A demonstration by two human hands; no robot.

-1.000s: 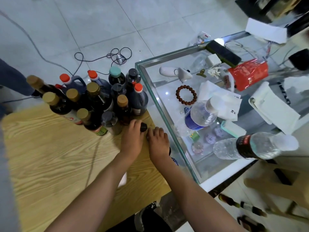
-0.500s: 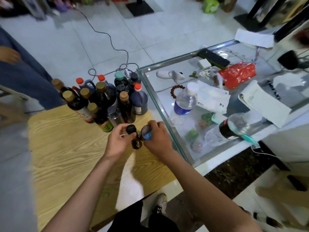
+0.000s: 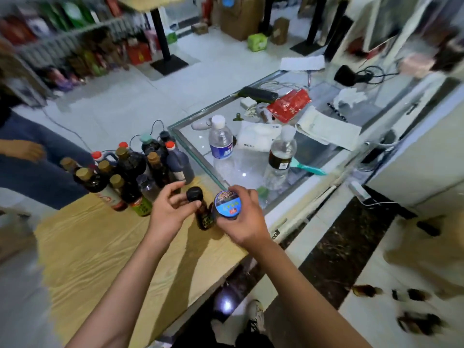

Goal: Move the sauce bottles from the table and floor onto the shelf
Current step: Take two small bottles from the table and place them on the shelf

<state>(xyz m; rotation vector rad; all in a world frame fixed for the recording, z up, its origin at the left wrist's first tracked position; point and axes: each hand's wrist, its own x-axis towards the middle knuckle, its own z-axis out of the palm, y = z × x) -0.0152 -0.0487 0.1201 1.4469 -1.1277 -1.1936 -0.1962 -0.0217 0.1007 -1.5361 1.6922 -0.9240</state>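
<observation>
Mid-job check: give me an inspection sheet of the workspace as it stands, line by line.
Surface: wooden table, near part bare, butted against a glass counter.
Job's things: cluster of sauce bottles upright at the table's far end; small dark bottle and blue-lidded jar in the hands; blurred bottles on the floor at right.
Clutter: two water bottles, red packet, papers on the counter.
Hands: left hand on the small bottle; right hand around the jar.
Cables: cable on the floor behind the bottles.
Surroundings: stocked shelf, blurred; seated person at left.
</observation>
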